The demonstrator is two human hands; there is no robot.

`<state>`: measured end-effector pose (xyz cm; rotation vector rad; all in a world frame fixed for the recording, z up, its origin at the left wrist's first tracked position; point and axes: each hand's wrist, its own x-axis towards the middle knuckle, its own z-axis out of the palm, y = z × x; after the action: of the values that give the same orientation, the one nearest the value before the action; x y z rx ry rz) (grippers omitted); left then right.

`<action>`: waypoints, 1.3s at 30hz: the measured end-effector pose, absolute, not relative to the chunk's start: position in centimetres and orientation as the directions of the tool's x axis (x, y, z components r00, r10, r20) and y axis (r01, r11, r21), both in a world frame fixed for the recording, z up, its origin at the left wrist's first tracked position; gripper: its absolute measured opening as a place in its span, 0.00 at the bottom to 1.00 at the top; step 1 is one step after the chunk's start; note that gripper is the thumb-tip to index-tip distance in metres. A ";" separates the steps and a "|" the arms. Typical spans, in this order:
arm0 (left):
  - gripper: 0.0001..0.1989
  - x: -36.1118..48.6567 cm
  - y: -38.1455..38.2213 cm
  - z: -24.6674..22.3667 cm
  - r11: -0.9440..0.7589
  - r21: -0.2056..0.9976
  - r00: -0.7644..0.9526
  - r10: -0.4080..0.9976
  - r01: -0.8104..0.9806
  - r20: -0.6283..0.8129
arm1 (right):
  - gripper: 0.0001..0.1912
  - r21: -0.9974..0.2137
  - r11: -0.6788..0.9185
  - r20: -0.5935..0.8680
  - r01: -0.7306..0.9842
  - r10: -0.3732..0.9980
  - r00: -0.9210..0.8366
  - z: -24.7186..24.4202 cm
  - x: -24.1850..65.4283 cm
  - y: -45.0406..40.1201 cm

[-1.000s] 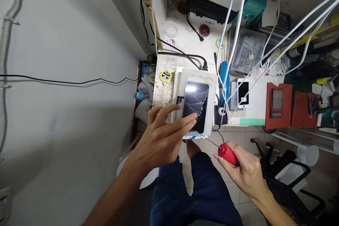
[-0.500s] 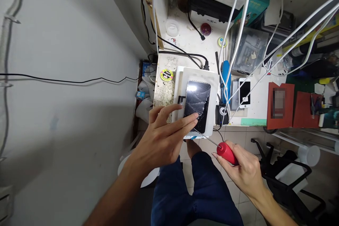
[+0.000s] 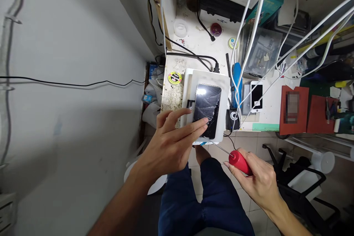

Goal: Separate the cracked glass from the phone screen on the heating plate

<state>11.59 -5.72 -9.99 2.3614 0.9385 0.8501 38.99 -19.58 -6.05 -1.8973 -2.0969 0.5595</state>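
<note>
A black phone with a cracked screen [image 3: 208,99] lies on a pale flat device [image 3: 225,92] at the bench's front edge. The fingertips of my left hand [image 3: 171,142] rest on the lower part of its glass, fingers stretched and apart. My right hand [image 3: 258,177] is closed round the red handle [image 3: 240,162] of a tool with a thin metal shaft [image 3: 221,148]. That shaft points up and left, its tip by the phone's lower edge. The exact contact of the tip is too small to tell.
Right of the device are a blue tool [image 3: 236,77], a black box [image 3: 232,120] and a white phone [image 3: 256,96]. White cables [image 3: 256,18] hang over the bench. A round yellow-rimmed label [image 3: 174,77] lies left; red mats [image 3: 293,110] lie far right.
My right hand and the red-handled tool have shifted slightly right and down. The left hand stays on the phone.
</note>
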 end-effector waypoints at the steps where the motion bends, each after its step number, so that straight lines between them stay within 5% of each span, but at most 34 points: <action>1: 0.27 11.6 -5.7 -10.0 -0.662 0.605 0.576 0.727 0.442 0.374 | 0.14 -0.440 0.065 -0.064 0.896 0.993 -0.103 -6.1 39.1 -19.6; 29: 0.26 11.5 -5.7 -9.9 -0.669 0.602 0.586 0.719 0.436 0.374 | 0.14 -0.431 0.079 -0.062 0.899 0.991 -0.116 -6.1 38.8 -19.9; 39: 0.27 11.4 -5.7 -10.1 -0.613 0.683 0.582 0.744 0.397 0.328 | 0.15 -0.455 0.014 -0.082 0.891 0.995 -0.057 -6.1 38.3 -18.8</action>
<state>11.40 -5.71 -10.14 2.2599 0.9057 0.8237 38.30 -18.84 -6.14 -1.9554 -2.0305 0.5736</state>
